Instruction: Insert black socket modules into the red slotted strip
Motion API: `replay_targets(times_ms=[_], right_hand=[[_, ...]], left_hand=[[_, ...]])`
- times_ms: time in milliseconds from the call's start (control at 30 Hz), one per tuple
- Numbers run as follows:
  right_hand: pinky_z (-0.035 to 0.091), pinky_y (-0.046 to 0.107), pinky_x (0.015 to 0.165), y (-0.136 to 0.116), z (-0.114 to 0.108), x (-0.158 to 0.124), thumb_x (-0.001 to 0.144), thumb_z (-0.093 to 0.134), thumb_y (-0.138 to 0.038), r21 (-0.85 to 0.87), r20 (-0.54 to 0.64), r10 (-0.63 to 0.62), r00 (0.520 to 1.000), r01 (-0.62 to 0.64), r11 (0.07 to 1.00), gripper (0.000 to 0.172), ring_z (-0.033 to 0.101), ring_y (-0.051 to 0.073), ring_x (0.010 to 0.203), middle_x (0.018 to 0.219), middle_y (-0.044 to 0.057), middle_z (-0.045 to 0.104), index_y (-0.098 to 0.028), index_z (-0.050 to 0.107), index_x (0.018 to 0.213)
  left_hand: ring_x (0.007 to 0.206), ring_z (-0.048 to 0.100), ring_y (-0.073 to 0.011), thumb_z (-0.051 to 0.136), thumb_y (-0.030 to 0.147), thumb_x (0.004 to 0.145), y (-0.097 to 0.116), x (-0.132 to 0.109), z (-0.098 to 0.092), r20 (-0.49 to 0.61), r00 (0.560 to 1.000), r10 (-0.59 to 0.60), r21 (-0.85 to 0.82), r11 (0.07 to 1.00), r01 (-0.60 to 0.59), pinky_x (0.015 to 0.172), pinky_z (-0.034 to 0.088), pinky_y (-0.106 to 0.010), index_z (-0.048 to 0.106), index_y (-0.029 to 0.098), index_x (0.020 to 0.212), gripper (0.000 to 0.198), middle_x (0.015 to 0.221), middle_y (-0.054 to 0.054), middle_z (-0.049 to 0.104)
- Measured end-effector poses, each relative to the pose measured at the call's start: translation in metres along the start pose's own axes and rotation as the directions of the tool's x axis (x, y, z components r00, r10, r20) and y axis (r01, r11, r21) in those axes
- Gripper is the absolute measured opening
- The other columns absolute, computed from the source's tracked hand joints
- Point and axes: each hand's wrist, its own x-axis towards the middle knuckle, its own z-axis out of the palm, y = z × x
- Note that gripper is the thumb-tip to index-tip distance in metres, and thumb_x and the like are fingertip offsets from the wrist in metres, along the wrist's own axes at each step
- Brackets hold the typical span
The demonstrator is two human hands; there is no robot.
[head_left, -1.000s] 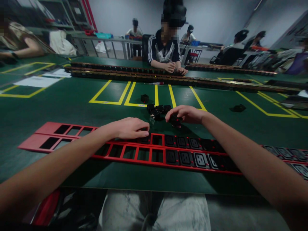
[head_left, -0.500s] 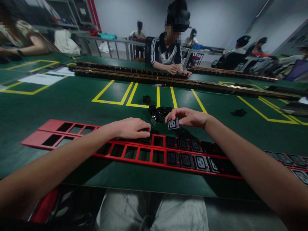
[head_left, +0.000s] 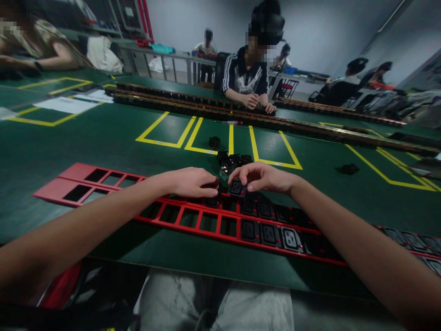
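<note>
A black power socket is pinched between the thumb and fingers of my right hand, tilted just above a red slotted panel. Under it lies a bare slot in the panel's upper row. My left hand rests on that row, fingers curled and thumb alongside; its fingertips are hidden. Just below that thumb, a seated socket shows in part. More black sockets fill slots on the right in both rows, while several lower slots on the left are bare.
Loose black sockets lie in a heap beyond my hands, with a single one farther back. Long dark rails cross the green table, and a co-worker sits behind them. White papers lie at left.
My right hand has brought the socket left and down, closer to the bare upper slot. The left hand stays in about the same place on the panel. The view has shifted slightly.
</note>
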Motion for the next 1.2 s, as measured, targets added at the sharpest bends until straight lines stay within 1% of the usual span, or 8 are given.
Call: replay_targets(times_ms=[200, 400, 600, 733, 800, 967, 1100, 1200], right_hand=[[0.046, 0.036, 0.095, -0.002, 0.002, 0.002, 0.078, 0.079, -0.028, -0.139, 0.036, 0.053, 0.998, -0.048, 0.989, 0.020, 0.061, 0.019, 0.106, 0.118, 0.009, 0.066, -0.015, 0.066, 0.085], [0.045, 0.038, 0.096, -0.007, 0.004, 0.002, 0.082, 0.076, -0.031, -0.239, 0.064, 0.018, 0.998, -0.002, 0.971, 0.019, 0.060, 0.021, 0.108, 0.120, 0.010, 0.065, -0.015, 0.070, 0.091], [0.045, 0.037, 0.096, -0.010, 0.005, 0.003, 0.086, 0.073, -0.036, -0.256, 0.076, -0.010, 0.997, 0.030, 0.966, 0.025, 0.062, 0.021, 0.107, 0.115, 0.010, 0.067, -0.014, 0.074, 0.098], [0.048, 0.036, 0.093, -0.006, 0.006, 0.002, 0.083, 0.075, -0.040, -0.206, 0.027, 0.047, 0.999, -0.041, 0.978, 0.036, 0.063, 0.020, 0.102, 0.109, 0.009, 0.069, -0.014, 0.071, 0.106], [0.049, 0.033, 0.090, -0.004, 0.007, 0.002, 0.081, 0.077, -0.041, -0.204, 0.003, 0.082, 0.997, -0.080, 0.976, 0.038, 0.063, 0.019, 0.098, 0.106, 0.008, 0.069, -0.014, 0.071, 0.106], [0.051, 0.030, 0.081, -0.005, 0.013, 0.004, 0.078, 0.079, -0.038, -0.226, -0.031, 0.126, 0.992, -0.130, 0.965, 0.036, 0.062, 0.016, 0.089, 0.101, 0.006, 0.068, -0.014, 0.068, 0.101], [0.051, 0.029, 0.080, -0.006, 0.016, 0.004, 0.080, 0.077, -0.035, -0.248, -0.044, 0.132, 0.990, -0.139, 0.959, 0.031, 0.063, 0.015, 0.087, 0.098, 0.005, 0.068, -0.014, 0.067, 0.100], [0.051, 0.027, 0.075, -0.006, 0.016, 0.004, 0.081, 0.076, -0.033, -0.261, -0.050, 0.138, 0.989, -0.146, 0.954, 0.028, 0.063, 0.014, 0.083, 0.095, 0.003, 0.068, -0.014, 0.067, 0.101]], left_hand=[[0.070, 0.058, -0.0176, 0.043, 0.051, 0.096, 0.000, 0.001, 0.000, -0.018, 1.000, 0.015, -0.020, 1.000, -0.015, 0.060, 0.036, -0.028, 0.059, 0.021, 0.090, 0.036, 0.084, -0.003, 0.065], [0.067, 0.056, -0.0171, 0.043, 0.051, 0.096, 0.000, 0.001, 0.000, -0.020, 0.999, 0.029, -0.022, 0.999, -0.029, 0.058, 0.035, -0.029, 0.058, 0.020, 0.087, 0.035, 0.080, -0.003, 0.063], [0.068, 0.056, -0.0173, 0.041, 0.052, 0.096, 0.001, 0.001, 0.000, -0.007, 1.000, 0.016, 0.019, 1.000, -0.016, 0.059, 0.034, -0.028, 0.057, 0.020, 0.088, 0.036, 0.082, -0.003, 0.064], [0.070, 0.057, -0.0175, 0.041, 0.051, 0.097, 0.002, 0.000, -0.002, -0.005, 1.000, 0.016, 0.010, 1.000, -0.016, 0.059, 0.034, -0.028, 0.057, 0.020, 0.089, 0.035, 0.084, -0.003, 0.065], [0.070, 0.057, -0.0175, 0.041, 0.050, 0.096, 0.003, 0.000, -0.002, -0.006, 1.000, 0.015, -0.004, 1.000, -0.015, 0.059, 0.034, -0.028, 0.057, 0.020, 0.088, 0.035, 0.084, -0.003, 0.065], [0.069, 0.057, -0.0176, 0.041, 0.052, 0.096, 0.002, 0.000, -0.001, -0.008, 1.000, 0.011, -0.021, 1.000, -0.012, 0.059, 0.034, -0.029, 0.058, 0.020, 0.088, 0.037, 0.083, -0.003, 0.064], [0.070, 0.058, -0.0179, 0.042, 0.052, 0.096, 0.000, 0.001, 0.000, -0.009, 1.000, 0.007, -0.016, 1.000, -0.007, 0.059, 0.035, -0.029, 0.058, 0.020, 0.088, 0.036, 0.084, -0.003, 0.065], [0.069, 0.057, -0.0174, 0.042, 0.052, 0.096, -0.001, 0.001, 0.001, -0.013, 1.000, 0.006, -0.011, 1.000, -0.006, 0.060, 0.036, -0.028, 0.058, 0.021, 0.088, 0.036, 0.083, -0.003, 0.065]])
